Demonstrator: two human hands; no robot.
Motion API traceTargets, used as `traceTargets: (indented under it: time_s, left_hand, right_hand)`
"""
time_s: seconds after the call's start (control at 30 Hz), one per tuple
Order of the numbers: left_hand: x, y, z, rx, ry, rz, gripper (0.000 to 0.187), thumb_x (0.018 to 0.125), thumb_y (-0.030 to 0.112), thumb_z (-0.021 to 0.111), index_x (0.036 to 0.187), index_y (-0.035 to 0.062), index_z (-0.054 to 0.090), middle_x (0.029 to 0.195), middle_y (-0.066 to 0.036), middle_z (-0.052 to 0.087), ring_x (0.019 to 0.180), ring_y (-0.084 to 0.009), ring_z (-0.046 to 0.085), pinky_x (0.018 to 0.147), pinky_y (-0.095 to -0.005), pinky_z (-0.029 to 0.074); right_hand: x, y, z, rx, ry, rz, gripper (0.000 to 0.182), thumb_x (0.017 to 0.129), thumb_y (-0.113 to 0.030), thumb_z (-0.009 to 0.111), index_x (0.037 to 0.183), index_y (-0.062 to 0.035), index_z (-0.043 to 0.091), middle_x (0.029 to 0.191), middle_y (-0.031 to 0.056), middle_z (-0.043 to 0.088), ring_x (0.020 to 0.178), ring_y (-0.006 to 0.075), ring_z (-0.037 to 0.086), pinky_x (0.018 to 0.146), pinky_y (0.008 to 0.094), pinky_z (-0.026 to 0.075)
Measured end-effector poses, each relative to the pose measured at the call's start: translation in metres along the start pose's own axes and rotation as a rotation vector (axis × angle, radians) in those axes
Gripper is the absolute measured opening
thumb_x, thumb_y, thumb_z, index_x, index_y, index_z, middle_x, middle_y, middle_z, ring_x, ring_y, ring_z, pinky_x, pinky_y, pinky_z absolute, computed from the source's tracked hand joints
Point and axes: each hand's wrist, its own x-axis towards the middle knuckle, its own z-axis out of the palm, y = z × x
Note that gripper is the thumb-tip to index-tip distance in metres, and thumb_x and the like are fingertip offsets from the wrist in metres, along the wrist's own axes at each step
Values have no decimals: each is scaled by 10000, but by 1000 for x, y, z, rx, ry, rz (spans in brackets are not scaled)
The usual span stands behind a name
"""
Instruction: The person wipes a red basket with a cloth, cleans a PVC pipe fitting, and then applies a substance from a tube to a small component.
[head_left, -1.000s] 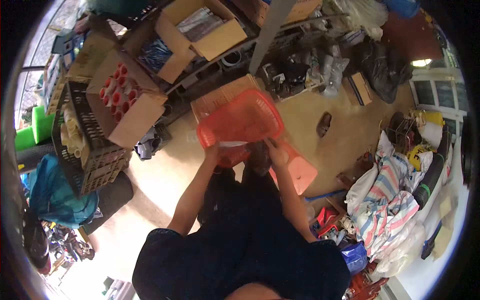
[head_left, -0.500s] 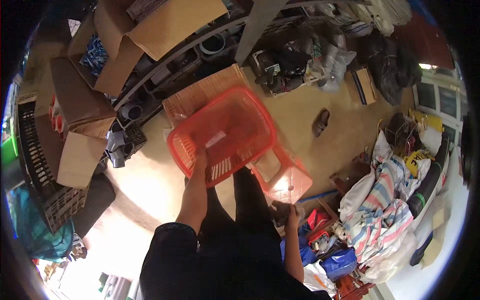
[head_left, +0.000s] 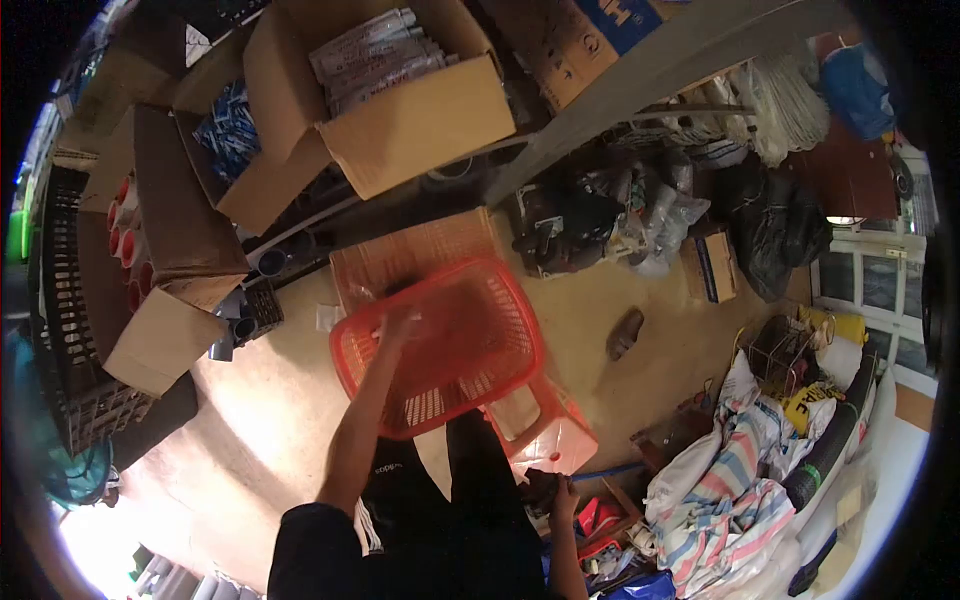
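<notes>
The left hand (head_left: 397, 327) has its grip closed on the far rim of the red basket (head_left: 440, 345), held tilted above the floor (head_left: 270, 420). The right hand (head_left: 560, 493) hangs low beside a pink stool (head_left: 545, 430); I cannot tell its grip.

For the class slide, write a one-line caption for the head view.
Left hand holds a red plastic basket above a cluttered storeroom floor; cardboard boxes crowd the shelves.
</notes>
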Motion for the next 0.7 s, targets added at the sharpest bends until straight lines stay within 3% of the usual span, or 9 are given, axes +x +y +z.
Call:
traceTargets:
  time_s: [0.1,0.2,0.27,0.33,0.4,0.5,0.57,0.6,0.7]
  left_hand:
    - [-140,213,37,151,-487,233,241,859,221,657,982,18,622,938,-53,648,835,-177,633,753,-331,524]
    - [-199,346,4,101,-628,709,206,904,164,591,1003,-17,601,895,-90,646,834,-151,631,743,-307,515]
    - [-183,426,-15,152,-229,890,255,929,214,538,956,-30,608,840,-99,646,843,-156,627,715,-306,497]
    - [-148,491,-7,563,97,1037,316,899,270,569,972,-34,616,878,-120,659,876,-207,631,755,-332,495]
    - [-83,512,-25,1409,314,990,334,855,275,601,1025,-11,623,936,-141,664,910,-273,625,807,-366,476]
    - [-49,524,-30,1460,35,942,347,814,257,619,1066,19,630,1008,-184,646,967,-327,603,845,-394,458]
    - [-80,535,-7,1572,36,608,347,788,217,628,1080,30,631,1047,-203,626,997,-315,592,842,-386,461]
    - [-63,530,-12,1607,14,677,296,773,158,624,1030,12,636,1031,-224,613,1022,-331,577,835,-411,466]
    - [-51,514,-12,1905,164,844,217,753,89,604,948,-2,636,961,-229,612,996,-362,573,828,-449,461]
  right_hand:
    - [-1,0,1,6,-12,-29,240,898,-222,580,905,13,631,821,30,611,743,115,518,674,273,426]
    - [10,19,6,29,-59,-66,229,904,-201,564,849,8,640,776,32,619,699,110,524,635,279,432]
    - [37,65,-3,-181,68,-112,234,905,-193,550,815,9,628,740,12,593,664,96,486,598,271,409]
    - [30,63,-1,-111,1,-142,243,898,-190,551,787,14,622,718,11,585,653,90,479,583,273,402]
    - [24,61,-1,-45,-66,-184,254,891,-186,551,758,20,616,696,9,576,643,84,472,568,276,395]
    - [25,64,-3,-316,93,-307,283,857,-189,587,691,40,595,626,36,559,600,94,466,531,306,392]
    - [65,137,-7,-213,240,-409,287,837,-197,610,689,49,604,599,93,577,555,138,486,522,350,401]
    - [85,171,-9,-155,301,-468,291,827,-202,622,688,53,608,585,122,586,533,160,496,517,372,406]
    - [41,94,-8,-311,253,-339,331,822,-240,626,716,73,613,625,197,610,536,245,554,553,417,430]
